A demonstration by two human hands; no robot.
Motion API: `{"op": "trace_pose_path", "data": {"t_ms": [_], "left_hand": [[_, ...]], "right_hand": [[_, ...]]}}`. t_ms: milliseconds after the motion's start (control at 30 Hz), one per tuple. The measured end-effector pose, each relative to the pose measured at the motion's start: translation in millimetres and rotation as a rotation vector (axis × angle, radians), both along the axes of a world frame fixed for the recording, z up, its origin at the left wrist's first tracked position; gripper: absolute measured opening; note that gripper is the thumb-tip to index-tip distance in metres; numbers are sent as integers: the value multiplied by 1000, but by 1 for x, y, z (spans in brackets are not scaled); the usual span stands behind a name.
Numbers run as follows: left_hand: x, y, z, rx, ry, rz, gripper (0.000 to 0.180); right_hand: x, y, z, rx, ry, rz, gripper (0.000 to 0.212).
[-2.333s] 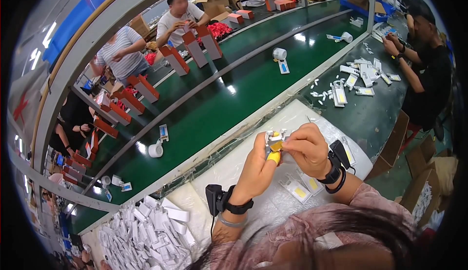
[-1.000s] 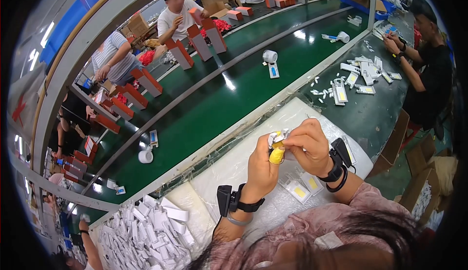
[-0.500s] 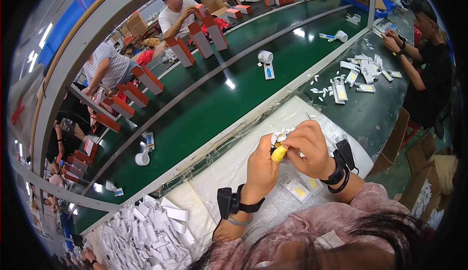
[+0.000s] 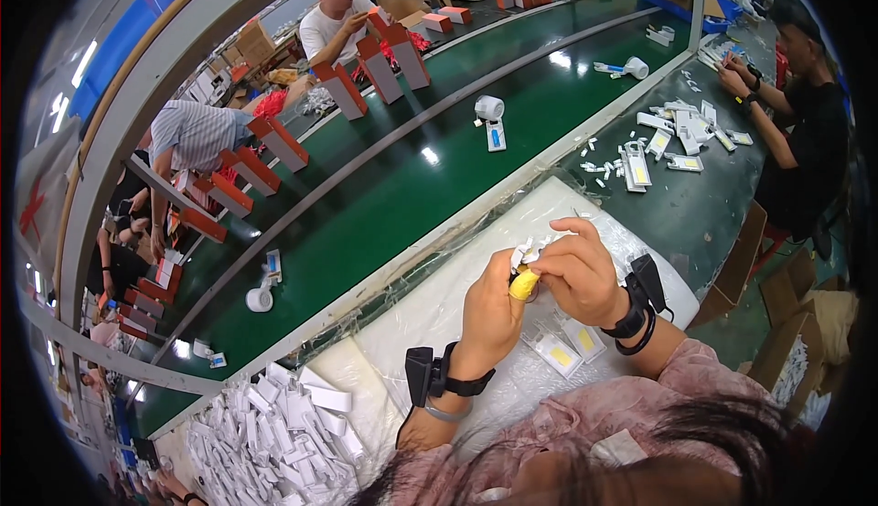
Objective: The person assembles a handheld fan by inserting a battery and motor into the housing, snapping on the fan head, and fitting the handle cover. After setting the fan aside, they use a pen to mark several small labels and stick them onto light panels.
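Close to the middle of the padded work surface, we see our left hand [image 4: 494, 316] curled with thumb and fingers closed on a small white part [image 4: 525, 255]. A yellow cover [image 4: 524, 285] wraps one of its digits, seemingly the thumb. Our right hand [image 4: 583, 277] meets it from the other side, thumb and forefinger pinched on the part, the other fingers loosely bent (the fingertips hide much of the part, so we cannot make out its full shape). We wear a black strap on each wrist.

Just below the right hand, two flat white pieces with yellow panels [image 4: 555, 352] lie on the plastic-wrapped pad [image 4: 430, 323]. To our left is a big heap of white pieces [image 4: 274, 433]; to our right, a smaller pile [image 4: 688, 131] sits on a dark table [image 4: 722, 204].

Beyond the pad runs a green belt [image 4: 393, 200] carrying round white lamps [image 4: 260, 299]. Orange and grey boxes [image 4: 381, 76] stand along its far side, near other workers.
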State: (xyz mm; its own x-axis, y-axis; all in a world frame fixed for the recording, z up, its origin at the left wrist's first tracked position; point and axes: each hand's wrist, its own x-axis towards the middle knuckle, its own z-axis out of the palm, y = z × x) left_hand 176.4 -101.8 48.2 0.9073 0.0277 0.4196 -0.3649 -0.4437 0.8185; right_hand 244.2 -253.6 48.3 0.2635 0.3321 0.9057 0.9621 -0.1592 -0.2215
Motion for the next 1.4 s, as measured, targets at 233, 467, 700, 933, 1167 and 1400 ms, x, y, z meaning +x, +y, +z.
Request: {"op": "trace_pose_path", "data": {"t_ms": [233, 467, 700, 933, 1167, 1400], "left_hand": [[-3, -7, 4, -39, -33, 23, 18], [-3, -9, 1, -85, -28, 63, 18], [-1, -10, 1, -111, 92, 6, 17], [-1, -8, -4, -101, 123, -58, 24], [1, -7, -6, -86, 99, -57, 25], [0, -12, -5, -82, 72, 12, 19]], "right_hand": [[-3, -1, -3, 36, 2, 0, 25], [-5, 5, -6, 64, 20, -20, 24], [-1, 1, -14, 58, 23, -43, 22], [0, -5, -13, 20, 8, -22, 21], [2, -7, -12, -5, -2, -5, 22], [-2, -5, -13, 1, 22, -47, 19]]}}
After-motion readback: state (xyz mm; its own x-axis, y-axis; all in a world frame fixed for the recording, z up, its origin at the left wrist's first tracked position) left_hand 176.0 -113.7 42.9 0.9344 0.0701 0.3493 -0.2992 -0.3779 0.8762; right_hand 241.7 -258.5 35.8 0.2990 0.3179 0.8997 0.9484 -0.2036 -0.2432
